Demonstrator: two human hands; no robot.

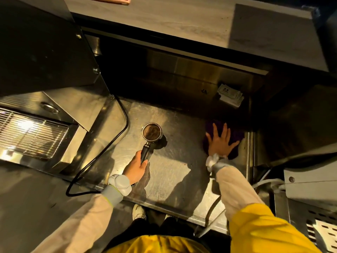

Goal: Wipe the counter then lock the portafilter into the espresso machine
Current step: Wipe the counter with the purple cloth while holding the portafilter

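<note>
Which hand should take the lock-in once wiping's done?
Left, probably. The left hand already grips the portafilter by its handle, on the side nearest the espresso machine. The right hand lies flat on the purple cloth, farther away.

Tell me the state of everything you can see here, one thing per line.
Portafilter: upright, basket filled with coffee grounds, not yet in the machine.
Left hand: closed around the portafilter's handle.
Right hand: flat, fingers spread, pressing on the cloth.
Cloth: purple, spread on the counter under the hand.
Counter: steel, scratched, a few specks on it.
Cable: black, trailing loose over the counter edge.
Drip tray: grille in place, no cup on it.
</note>
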